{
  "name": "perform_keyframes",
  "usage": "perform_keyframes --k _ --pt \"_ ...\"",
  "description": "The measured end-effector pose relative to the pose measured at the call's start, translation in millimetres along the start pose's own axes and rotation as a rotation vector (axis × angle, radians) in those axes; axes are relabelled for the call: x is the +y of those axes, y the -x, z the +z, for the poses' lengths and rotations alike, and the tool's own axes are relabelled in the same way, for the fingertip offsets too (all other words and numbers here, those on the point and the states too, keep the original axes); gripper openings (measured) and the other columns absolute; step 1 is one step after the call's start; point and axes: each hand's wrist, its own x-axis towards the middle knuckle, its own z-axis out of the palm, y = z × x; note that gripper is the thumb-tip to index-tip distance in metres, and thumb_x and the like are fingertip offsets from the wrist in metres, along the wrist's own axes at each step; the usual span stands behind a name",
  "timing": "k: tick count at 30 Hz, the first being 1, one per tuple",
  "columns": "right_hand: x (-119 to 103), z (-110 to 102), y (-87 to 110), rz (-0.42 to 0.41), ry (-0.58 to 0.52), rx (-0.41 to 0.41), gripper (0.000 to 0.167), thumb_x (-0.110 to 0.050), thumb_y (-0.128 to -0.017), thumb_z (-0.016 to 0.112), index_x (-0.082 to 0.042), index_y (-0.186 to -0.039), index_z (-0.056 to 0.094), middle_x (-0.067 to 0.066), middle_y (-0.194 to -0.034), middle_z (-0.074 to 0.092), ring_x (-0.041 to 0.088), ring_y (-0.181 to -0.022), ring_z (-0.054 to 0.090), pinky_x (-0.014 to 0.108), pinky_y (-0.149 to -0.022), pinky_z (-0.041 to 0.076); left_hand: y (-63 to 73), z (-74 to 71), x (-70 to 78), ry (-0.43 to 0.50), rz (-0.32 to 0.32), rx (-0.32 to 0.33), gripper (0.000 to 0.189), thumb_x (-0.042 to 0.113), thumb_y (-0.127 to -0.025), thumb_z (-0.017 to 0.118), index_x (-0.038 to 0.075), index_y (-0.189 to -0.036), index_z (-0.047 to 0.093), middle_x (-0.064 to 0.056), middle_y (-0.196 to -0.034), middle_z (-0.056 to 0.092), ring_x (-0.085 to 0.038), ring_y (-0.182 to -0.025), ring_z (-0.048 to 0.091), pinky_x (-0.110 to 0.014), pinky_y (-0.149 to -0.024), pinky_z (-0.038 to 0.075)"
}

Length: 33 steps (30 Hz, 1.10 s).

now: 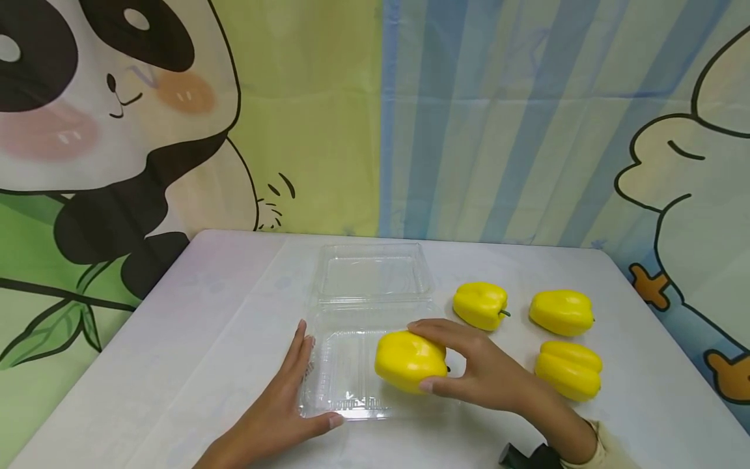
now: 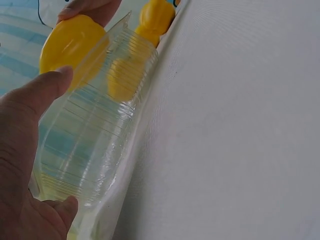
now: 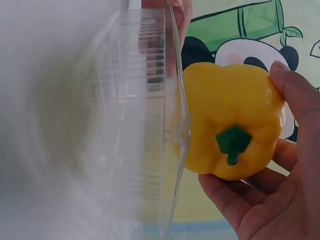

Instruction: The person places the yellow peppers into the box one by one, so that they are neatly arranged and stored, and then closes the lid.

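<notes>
A yellow bell pepper [image 1: 409,359] is gripped between the thumb and fingers of my right hand [image 1: 489,368], over the right part of a clear plastic clamshell box [image 1: 346,371]. In the right wrist view the pepper [image 3: 230,110] shows its green stem facing the camera, beside the box's rim. My left hand [image 1: 281,397] lies along the box's left side, thumb and fingers spread and touching or close to its edge. The box's lid [image 1: 375,273] is folded back toward the far side. In the left wrist view the thumb [image 2: 42,90] is at the rim.
Three more yellow peppers lie on the white table to the right: one [image 1: 480,305] by the box, one [image 1: 562,312] farther right, and one [image 1: 568,370] close to my right forearm. A cartoon-printed curtain [image 1: 316,117] hangs behind the table.
</notes>
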Motion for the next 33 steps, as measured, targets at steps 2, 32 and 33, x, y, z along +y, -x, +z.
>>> perform_keyframes --k 2,32,33 --pt "-1 3 -2.0 -0.009 -0.012 -0.009 0.060 -0.036 -0.087 0.074 -0.021 -0.141 0.051 -0.005 -0.137 0.054 0.016 -0.125 0.050 0.035 -0.102 0.044 0.2 -0.8 0.3 0.003 -0.002 -0.001 0.121 0.060 -0.071 0.079 0.008 -0.157 0.011 0.011 -0.161 -0.013 -0.029 -0.145 0.016 -0.057 -0.106 0.030" --pt "-13 43 -41.9 -0.094 -0.092 -0.139 0.064 -0.043 -0.087 0.071 -0.014 -0.140 0.052 -0.007 -0.141 0.049 0.014 -0.129 0.046 0.036 -0.104 0.041 -0.5 1.1 -2.2 -0.034 0.024 0.004 0.120 0.060 -0.072 0.078 -0.001 -0.154 0.015 0.006 -0.162 -0.012 -0.036 -0.142 0.025 -0.058 -0.102 0.035" --pt "-13 44 -43.0 -0.097 -0.097 -0.140 0.064 -0.043 -0.087 0.072 -0.014 -0.140 0.052 -0.008 -0.141 0.050 0.013 -0.129 0.046 0.036 -0.104 0.041 -0.6 1.1 -2.3 -0.035 0.025 0.004 0.120 0.060 -0.072 0.077 -0.001 -0.154 0.015 0.005 -0.162 -0.012 -0.037 -0.142 0.024 -0.059 -0.102 0.035"
